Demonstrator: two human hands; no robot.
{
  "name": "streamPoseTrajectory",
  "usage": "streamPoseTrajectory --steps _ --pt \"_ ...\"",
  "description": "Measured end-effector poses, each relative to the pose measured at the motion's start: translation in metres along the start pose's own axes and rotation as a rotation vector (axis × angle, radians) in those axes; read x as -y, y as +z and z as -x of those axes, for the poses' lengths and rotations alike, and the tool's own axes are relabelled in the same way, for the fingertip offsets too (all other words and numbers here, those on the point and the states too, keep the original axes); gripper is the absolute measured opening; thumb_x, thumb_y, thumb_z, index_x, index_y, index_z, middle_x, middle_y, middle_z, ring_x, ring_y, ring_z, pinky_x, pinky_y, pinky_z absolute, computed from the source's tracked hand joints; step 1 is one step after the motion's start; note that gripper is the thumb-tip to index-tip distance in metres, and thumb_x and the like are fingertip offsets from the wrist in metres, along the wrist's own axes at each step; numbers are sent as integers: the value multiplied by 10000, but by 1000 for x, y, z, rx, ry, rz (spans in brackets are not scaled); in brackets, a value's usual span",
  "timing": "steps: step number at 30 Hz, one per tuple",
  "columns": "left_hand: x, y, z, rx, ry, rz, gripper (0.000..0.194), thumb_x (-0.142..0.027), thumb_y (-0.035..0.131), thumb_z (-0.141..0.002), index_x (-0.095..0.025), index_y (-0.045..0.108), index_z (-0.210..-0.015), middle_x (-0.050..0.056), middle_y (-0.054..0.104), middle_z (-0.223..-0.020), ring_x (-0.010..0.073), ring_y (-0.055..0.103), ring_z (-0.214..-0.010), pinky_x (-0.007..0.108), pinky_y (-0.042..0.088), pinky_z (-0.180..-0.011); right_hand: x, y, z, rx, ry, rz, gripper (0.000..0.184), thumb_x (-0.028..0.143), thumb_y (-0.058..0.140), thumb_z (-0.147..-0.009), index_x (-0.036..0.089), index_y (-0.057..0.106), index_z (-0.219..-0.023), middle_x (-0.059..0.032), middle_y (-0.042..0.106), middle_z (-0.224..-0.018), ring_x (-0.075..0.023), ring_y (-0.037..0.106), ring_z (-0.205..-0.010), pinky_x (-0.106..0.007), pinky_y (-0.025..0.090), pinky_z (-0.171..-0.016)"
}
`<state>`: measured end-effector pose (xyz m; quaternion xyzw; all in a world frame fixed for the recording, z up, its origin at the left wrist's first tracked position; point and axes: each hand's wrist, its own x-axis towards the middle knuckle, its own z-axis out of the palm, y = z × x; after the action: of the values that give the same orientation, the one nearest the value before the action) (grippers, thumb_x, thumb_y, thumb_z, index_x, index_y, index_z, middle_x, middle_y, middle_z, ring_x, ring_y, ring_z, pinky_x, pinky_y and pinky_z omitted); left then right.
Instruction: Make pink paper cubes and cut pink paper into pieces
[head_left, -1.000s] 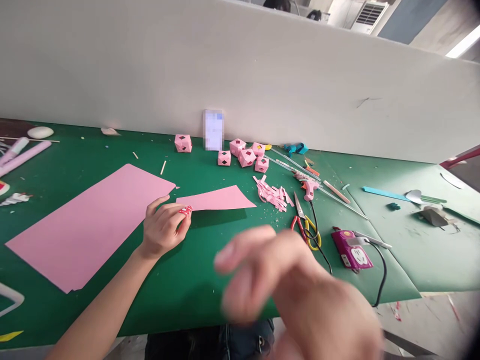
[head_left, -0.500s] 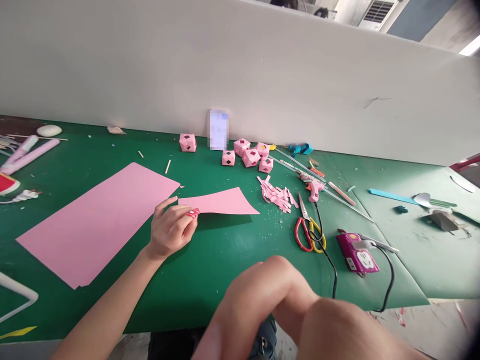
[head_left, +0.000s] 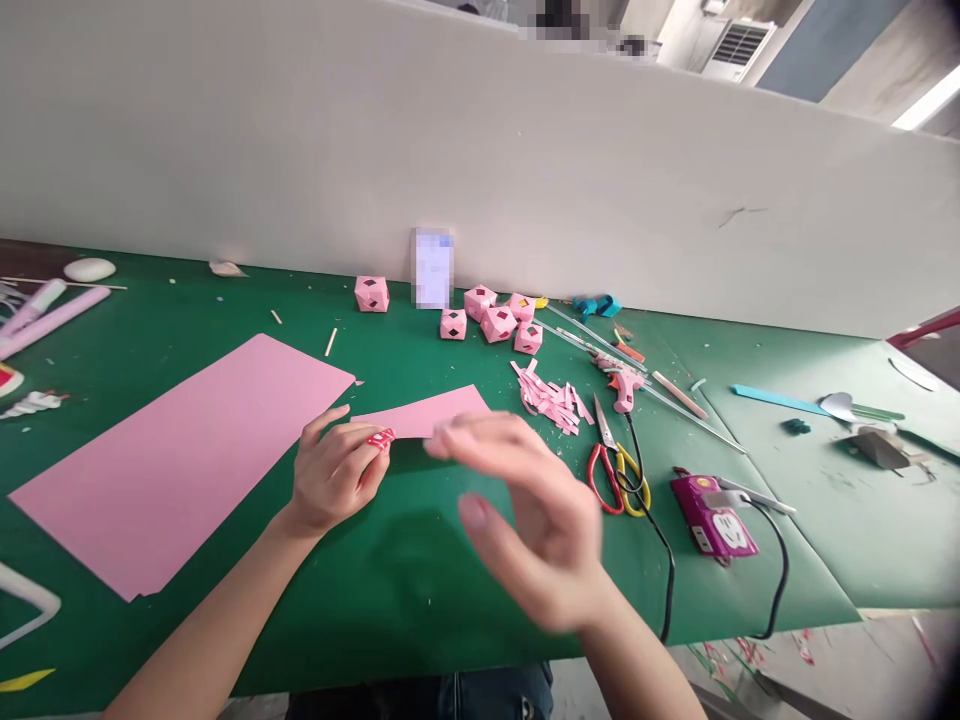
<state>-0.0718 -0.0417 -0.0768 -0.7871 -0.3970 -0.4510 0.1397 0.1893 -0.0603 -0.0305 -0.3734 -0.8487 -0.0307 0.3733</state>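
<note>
My left hand (head_left: 335,472) pinches the left end of a small sheet of pink paper (head_left: 420,408), which curves slightly above the table. A red-and-white patterned patch (head_left: 381,439) shows at its fingertips; I cannot make out what it is. In front of the paper's right end is my right hand (head_left: 536,515), open, thumb apart from the fingers and nothing in it. Its fingertips are blurred and hide part of the sheet. A large pink paper sheet (head_left: 191,460) lies flat to the left.
Several pink folded paper cubes (head_left: 498,324) and a phone (head_left: 432,268) are by the grey partition (head_left: 300,130). Pink paper strips (head_left: 551,398), scissors (head_left: 606,440), a pink glue gun (head_left: 624,388) and a purple power block (head_left: 709,515) with cable lie right on the green table (head_left: 405,570).
My right hand has come up from the table's front edge to the small pink sheet, fingers spread. My left hand keeps its pinch on the paper. The view has shifted slightly.
</note>
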Motion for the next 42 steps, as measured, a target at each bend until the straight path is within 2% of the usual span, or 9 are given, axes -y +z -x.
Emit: streamPoseTrajectory --steps 4,9,14,17,22,26,32,37,42 --pt "-5 0 -12 -107 154 -121 360 6 770 -822 -214 579 -1032 37 786 -932 168 765 -792 440 568 -1004 -13 27 -11 31 -21 54 265 473 728 -954 338 765 -1180 -69 762 -1040 -313 624 -1245 -501 459 -1046" --pt "-6 4 -15 -107 178 -159 307 8 725 -867 -215 576 -1016 27 773 -916 150 748 -780 426 605 -971 -27 56 -14 -51 -14 14 131 295 674 -1018 293 773 -1104 -14 802 -960 -221 696 -1131 -402 464 -1002" --pt "-6 8 -13 -167 164 -145 348 -59 828 -819 -195 585 -1028 104 706 -1063 220 737 -983 422 666 -902 -30 63 -8 -117 0 -1 113 236 681 -1014 295 772 -1043 23 812 -909 -199 724 -1085 -401 436 -1018" --pt "-10 6 -17 -217 166 -158 369 -57 857 -798 -199 587 -1006 73 694 -1020 201 739 -925 432 675 -900 -31 63 -8 -132 8 39 120 217 684 -1008 299 766 -1038 26 816 -937 -207 720 -1103 -412 418 -1024" --pt "-19 2 -23 -173 216 -156 362 -64 878 -796 -172 621 -1027 14 772 -814 179 759 -767 424 650 -924 -38 67 -7 -138 3 77 102 202 708 -989 279 768 -1018 11 813 -967 -222 703 -1146 -403 417 -1008" --pt "-24 5 -21 -103 228 -117 353 -78 894 -786 -136 655 -1039 62 823 -896 199 788 -830 418 614 -980 -42 72 -5 -109 5 75 91 216 706 -994 268 773 -1025 1 807 -954 -224 696 -1161 -391 426 -999" --pt "-23 11 -15 -10 251 -73 210 -82 792 -891 -126 647 -1037 73 800 -889 220 780 -899 450 591 -1006 -43 74 -4 -88 -7 72 111 229 683 -1013 268 779 -1052 -9 811 -964 -234 694 -1168 -391 442 -986" --pt "-19 16 -15 50 177 -158 358 -104 791 -895 -110 620 -1210 138 768 -1058 257 753 -1026 469 595 -1002 -44 76 -3 -118 -30 48 121 231 689 -1010 278 789 -1061 -1 817 -961 -232 697 -1158 -386 467 -960" --pt "-17 18 -13 107 193 -144 255 -44 720 -936 -123 613 -1153 64 772 -933 192 755 -870 439 574 -999 -40 78 -3 -101 -54 -33 140 232 681 -1015 264 782 -1106 -8 816 -974 -222 700 -1141 -373 512 -926"
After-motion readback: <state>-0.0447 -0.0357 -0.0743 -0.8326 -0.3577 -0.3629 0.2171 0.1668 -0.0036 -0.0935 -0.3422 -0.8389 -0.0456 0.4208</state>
